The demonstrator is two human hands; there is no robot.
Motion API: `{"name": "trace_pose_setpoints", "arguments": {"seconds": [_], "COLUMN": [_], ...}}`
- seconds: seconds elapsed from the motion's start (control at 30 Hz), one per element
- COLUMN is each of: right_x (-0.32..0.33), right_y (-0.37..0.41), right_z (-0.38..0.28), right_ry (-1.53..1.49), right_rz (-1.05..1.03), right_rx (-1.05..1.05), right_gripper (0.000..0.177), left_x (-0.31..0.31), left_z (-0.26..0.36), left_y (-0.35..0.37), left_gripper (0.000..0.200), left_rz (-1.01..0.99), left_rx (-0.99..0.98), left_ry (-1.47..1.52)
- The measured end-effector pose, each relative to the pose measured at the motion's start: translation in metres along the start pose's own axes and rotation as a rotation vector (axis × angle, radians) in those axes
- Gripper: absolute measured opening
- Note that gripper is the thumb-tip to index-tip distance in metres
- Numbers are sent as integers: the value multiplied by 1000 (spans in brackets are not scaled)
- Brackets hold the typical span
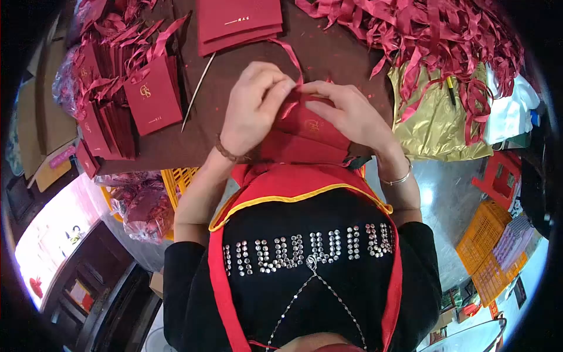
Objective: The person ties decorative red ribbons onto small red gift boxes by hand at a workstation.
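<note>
A dark red paper gift bag (315, 126) with a gold emblem lies at the table's near edge, in front of my apron. Above its top edge, my left hand (255, 105) pinches a red ribbon (291, 58) between thumb and fingertips. My right hand (350, 112) is closed on the same ribbon from the other side, its thumb low over the bag. The fingertips of both hands almost meet, and the exact form of the ribbon between them is partly hidden.
Flat red bags (240, 20) are stacked at the far middle. Finished-looking bags with ribbon handles (153, 97) stand at left, beside a thin stick (198, 91). A heap of loose ribbons (434, 35) covers the far right, above gold plastic wrapping (431, 129).
</note>
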State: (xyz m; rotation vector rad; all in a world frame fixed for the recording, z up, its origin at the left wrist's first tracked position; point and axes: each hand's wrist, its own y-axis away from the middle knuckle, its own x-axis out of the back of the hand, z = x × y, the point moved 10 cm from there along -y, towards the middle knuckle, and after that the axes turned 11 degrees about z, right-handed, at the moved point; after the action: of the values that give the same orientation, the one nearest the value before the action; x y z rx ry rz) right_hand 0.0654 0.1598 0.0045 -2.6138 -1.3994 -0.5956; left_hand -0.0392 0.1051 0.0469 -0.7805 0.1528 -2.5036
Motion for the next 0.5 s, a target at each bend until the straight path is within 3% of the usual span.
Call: {"name": "trace_pose_setpoints", "arguments": {"seconds": [0.1,0.17,0.23,0.3,0.33,0.37,0.43,0.5], "right_x": [-2,-3,-7,-9,-10,-12,-13,-18], "right_y": [3,4,4,3,4,5,3,3], "right_z": [-17,-21,-21,-26,-28,-31,-35,-33], "right_ry": [46,10,-22,1,4,-49,-100,-137], "right_rz": [-1,-20,-40,-25,-32,-59,-93,-155], "right_rx": [43,9,-28,47,52,52,57,16], "right_gripper": [26,24,22,19,19,19,18,17], "left_x": [1,-22,-26,-38,-48,-48,-60,-61], "left_z": [-10,-23,-22,-11,-10,-12,-20,-27], "left_y": [-8,-5,-12,-4,1,-3,14,17], "left_gripper": [11,10,13,19,26,26,30,32], "left_rz": [-63,-324,-427,-645,-899,-889,-1143,-1149], "left_rx": [-43,121,22,-206,-65,-63,-21,15], "left_ry": [18,277,266,187,221,221,187,184]}}
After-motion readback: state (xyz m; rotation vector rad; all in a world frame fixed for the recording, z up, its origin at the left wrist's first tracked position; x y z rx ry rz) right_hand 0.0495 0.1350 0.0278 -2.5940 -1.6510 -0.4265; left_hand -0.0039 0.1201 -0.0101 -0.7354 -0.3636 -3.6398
